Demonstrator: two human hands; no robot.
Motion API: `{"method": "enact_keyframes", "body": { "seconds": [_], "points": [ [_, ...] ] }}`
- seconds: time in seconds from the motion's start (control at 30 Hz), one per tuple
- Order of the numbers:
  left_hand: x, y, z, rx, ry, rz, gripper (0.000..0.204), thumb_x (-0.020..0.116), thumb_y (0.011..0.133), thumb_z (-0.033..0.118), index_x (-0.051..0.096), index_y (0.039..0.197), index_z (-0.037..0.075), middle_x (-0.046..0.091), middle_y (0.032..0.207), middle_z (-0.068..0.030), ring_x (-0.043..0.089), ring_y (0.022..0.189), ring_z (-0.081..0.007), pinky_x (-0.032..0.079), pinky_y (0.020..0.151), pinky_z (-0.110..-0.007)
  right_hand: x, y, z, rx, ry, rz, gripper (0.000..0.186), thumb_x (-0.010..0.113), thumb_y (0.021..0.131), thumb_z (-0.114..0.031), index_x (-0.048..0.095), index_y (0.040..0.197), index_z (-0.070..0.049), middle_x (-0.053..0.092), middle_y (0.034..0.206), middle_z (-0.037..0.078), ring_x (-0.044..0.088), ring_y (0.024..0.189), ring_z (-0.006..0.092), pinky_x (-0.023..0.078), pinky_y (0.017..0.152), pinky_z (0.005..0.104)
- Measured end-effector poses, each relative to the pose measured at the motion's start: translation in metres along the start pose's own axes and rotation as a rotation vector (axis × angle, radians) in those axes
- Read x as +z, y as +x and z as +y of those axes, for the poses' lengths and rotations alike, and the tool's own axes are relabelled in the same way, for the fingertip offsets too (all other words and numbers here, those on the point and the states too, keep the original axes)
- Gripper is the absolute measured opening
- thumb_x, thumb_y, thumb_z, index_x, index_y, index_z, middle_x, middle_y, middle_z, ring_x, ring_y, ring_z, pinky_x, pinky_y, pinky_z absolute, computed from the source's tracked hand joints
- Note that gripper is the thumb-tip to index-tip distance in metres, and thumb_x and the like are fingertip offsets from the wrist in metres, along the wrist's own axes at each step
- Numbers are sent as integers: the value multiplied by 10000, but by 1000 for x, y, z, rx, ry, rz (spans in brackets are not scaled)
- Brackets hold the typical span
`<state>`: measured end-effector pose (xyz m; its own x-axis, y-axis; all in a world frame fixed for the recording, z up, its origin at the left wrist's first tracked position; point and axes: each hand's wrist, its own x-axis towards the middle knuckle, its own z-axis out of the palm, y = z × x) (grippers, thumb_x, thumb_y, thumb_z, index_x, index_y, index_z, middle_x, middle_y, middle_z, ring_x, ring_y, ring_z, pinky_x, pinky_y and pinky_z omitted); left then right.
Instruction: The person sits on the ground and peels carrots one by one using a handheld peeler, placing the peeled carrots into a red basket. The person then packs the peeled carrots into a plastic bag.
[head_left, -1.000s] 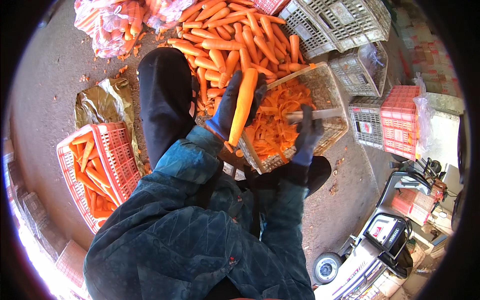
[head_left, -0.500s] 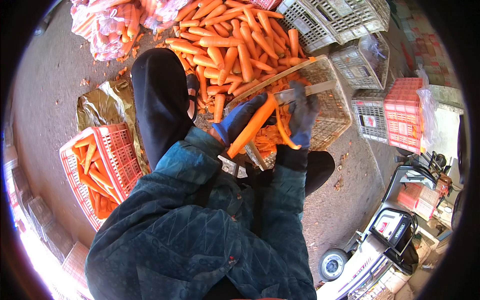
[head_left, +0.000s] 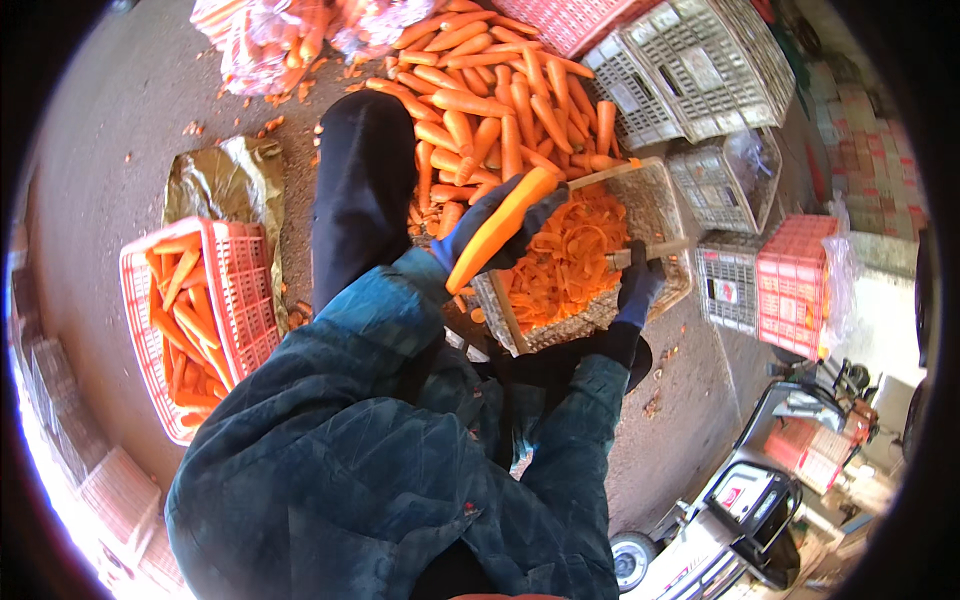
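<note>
Head view, both hands gloved in dark material with blue at the left wrist. Left hand (head_left: pixel 474 226): fingers wrapped around 1 carrot (head_left: pixel 500 232), grip closed on it; carrot held aslant, its far end toward the upper right and its near end toward the left cuff, above the left edge of a worn, pale crate (head_left: pixel 655 200). Right hand (head_left: pixel 638 290): fingers curled on a flat, pale tool (head_left: pixel 665 248), which lies crosswise over the right part of that crate; tool and held carrot are apart. Exact finger placement on the tool is too small to tell. Crate contents: a heap of orange peelings (head_left: pixel 565 255), mostly thin curled strips. Beyond the crate, a loose carrot pile (head_left: pixel 500 110) on the ground, with 2 clear bags (head_left: pixel 270 45) to its upper left, carrots visible inside. Person's dark-trousered left knee (head_left: pixel 365 190) is left of the pile. Farther left, a pink-red basket (head_left: pixel 245 285) contains more carrots (head_left: pixel 185 335); a crumpled gold sheet (head_left: pixel 230 185) lies just beyond it. Upper right: stacked grey crates (head_left: pixel 690 75). Lower right: a white-and-black wheeled machine (head_left: pixel 740 505), partly cut off by the fisheye rim.
</note>
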<state>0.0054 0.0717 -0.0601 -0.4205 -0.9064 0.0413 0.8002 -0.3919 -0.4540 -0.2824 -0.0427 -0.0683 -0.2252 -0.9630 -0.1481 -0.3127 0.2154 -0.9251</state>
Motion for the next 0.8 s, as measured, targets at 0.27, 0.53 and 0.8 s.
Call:
{"method": "enact_keyframes", "body": {
  "seconds": [0.27, 0.53, 0.8],
  "points": [
    [-7, -3, -1, -109, -50, -125, 574, 559, 1005, 291, 367, 1494, 60, 595, 1335, -116, 688, 946, -228, 583, 816, -328, -13, -48, 4, 55, 70, -26, 222, 724, 887, -261, 738, 882, -40, 423, 555, -26, 357, 457, 89, 265, 436, 294],
    [63, -17, -42, -113, 622, 47, 591, 459, 1032, 460, 468, 1397, -5, 641, 1055, -75, 626, 692, -96, 542, 557, -173, -12, -83, -47, -236, 346, -13, 236, 671, 938, -247, 733, 1020, -35, 557, 696, -10, 404, 501, 60, 274, 448, 238],
    [88, -36, -85, -76, 1181, 210, 543, 391, 1046, 481, 573, 1268, 20, 693, 997, -91, 650, 732, -138, 512, 643, -242, 20, -152, -147, -478, 475, -316, 271, 669, 946, -296, 703, 1083, -65, 722, 925, 85, 483, 510, 26, 314, 414, 185]
  ]
}}
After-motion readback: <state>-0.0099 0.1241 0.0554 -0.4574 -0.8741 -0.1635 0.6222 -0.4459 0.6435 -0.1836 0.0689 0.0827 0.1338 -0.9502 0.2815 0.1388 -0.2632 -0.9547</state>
